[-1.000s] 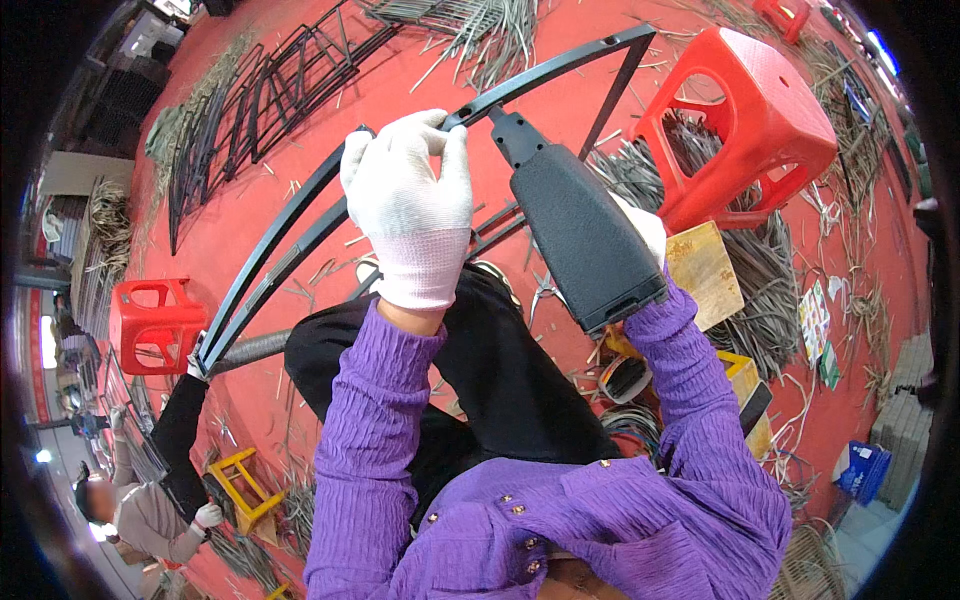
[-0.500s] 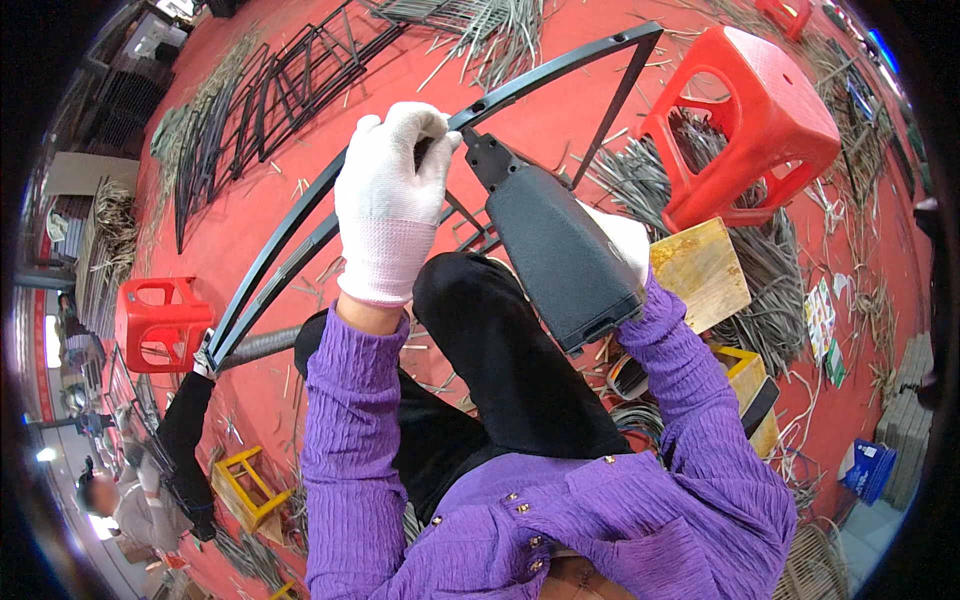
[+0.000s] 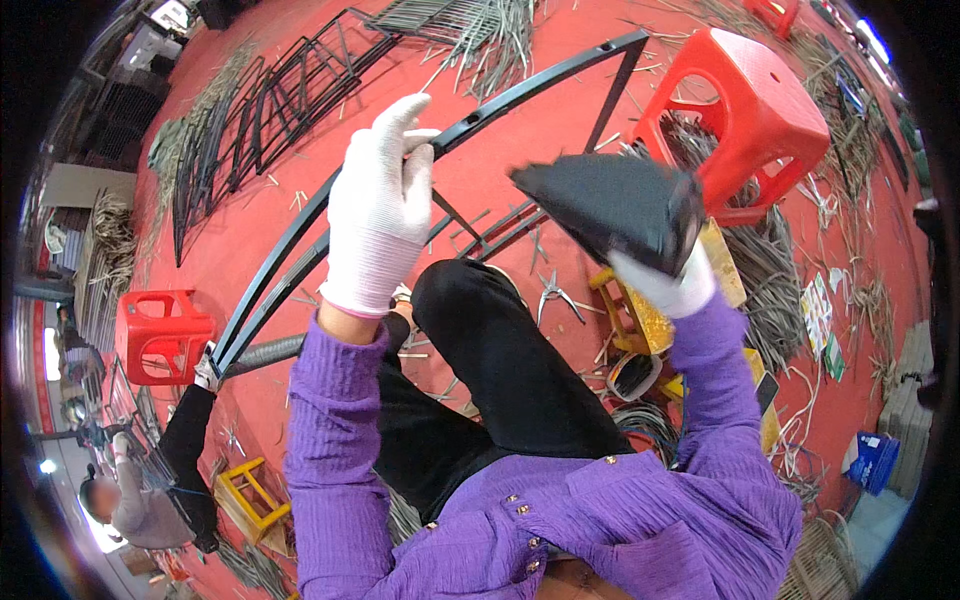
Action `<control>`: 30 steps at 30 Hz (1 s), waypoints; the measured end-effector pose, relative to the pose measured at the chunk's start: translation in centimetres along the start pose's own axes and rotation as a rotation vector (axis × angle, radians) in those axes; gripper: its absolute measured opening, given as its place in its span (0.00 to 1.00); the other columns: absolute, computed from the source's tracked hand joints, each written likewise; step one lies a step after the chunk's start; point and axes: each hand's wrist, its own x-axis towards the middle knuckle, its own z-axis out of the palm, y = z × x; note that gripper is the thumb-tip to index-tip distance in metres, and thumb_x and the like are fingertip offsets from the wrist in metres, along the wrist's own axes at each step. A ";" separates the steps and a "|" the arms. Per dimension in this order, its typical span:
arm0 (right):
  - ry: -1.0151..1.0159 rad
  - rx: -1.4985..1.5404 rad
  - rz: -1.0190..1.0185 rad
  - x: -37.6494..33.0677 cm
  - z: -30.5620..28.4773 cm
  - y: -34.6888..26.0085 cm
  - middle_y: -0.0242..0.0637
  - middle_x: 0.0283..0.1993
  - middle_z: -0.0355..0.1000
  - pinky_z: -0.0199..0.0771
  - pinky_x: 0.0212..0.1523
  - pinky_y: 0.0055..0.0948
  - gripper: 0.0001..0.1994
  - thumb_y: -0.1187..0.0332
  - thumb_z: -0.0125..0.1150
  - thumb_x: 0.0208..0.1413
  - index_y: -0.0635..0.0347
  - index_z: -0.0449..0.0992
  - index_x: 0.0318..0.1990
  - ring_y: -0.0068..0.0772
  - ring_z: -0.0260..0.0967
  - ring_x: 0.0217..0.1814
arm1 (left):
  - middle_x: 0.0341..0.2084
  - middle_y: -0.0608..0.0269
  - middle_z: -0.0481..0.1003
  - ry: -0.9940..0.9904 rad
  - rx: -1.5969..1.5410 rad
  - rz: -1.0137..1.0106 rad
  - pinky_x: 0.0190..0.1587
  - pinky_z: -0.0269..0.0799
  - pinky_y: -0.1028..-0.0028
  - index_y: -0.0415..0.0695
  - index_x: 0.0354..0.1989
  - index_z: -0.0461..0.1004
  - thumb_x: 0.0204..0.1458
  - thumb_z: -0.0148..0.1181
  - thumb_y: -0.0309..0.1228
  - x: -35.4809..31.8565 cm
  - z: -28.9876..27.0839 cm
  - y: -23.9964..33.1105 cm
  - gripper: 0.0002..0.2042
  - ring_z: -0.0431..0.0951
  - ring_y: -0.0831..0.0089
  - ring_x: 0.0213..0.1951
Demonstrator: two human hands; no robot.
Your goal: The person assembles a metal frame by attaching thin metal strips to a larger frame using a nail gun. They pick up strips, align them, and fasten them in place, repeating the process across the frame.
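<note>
My left hand point(image 3: 382, 200), in a white glove, is at the long dark metal frame point(image 3: 280, 250), its fingers apart beside the upper tube. The frame curves from the lower left up to a corner at the upper right, and part of it is hidden behind the glove. My right hand point(image 3: 675, 285), also gloved, grips a black tapered tool point(image 3: 620, 205), boxy at one end and blurred by motion. The tool is apart from the frame, over the floor right of my knees. My fingers under it are partly hidden.
Red plastic stools stand at the upper right point(image 3: 770, 95) and left point(image 3: 165, 330). Grey strips point(image 3: 770, 270) lie by the right stool. Pliers point(image 3: 556, 298) lie beyond my knee. Dark frames point(image 3: 290, 110) rest at the far left. Another person point(image 3: 140, 505) sits at the lower left.
The black tool has moved right, away from the frame, and has turned in my right hand. My left hand's fingers have spread from a pinch at the tube. The frame has shifted slightly.
</note>
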 end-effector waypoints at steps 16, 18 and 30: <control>0.070 -0.996 0.799 -18.6 -2.7 15.4 0.47 0.49 0.68 0.66 0.53 0.43 0.38 0.58 0.68 0.44 0.52 0.60 0.65 0.48 0.66 0.51 | 0.44 0.53 0.76 -0.450 0.638 0.980 0.45 0.76 0.64 0.45 0.51 0.73 0.51 0.49 0.21 17.2 8.4 -7.0 0.18 0.77 0.54 0.42; 0.157 -1.006 0.719 -18.8 -2.5 14.5 0.46 0.54 0.64 0.60 0.60 0.42 0.37 0.60 0.68 0.45 0.55 0.61 0.65 0.48 0.61 0.58 | 0.45 0.52 0.77 -0.471 0.660 0.765 0.48 0.72 0.66 0.43 0.53 0.73 0.57 0.49 0.32 21.9 1.6 -12.3 0.17 0.77 0.57 0.44; -0.172 -0.204 0.257 -17.0 9.2 13.5 0.40 0.36 0.72 0.70 0.46 0.40 0.11 0.74 0.56 0.50 0.55 0.77 0.42 0.46 0.69 0.43 | 0.24 0.64 0.66 0.447 0.247 -0.273 0.33 0.62 0.72 0.45 0.27 0.65 0.63 0.41 0.50 12.0 -24.0 -18.2 0.21 0.64 0.73 0.28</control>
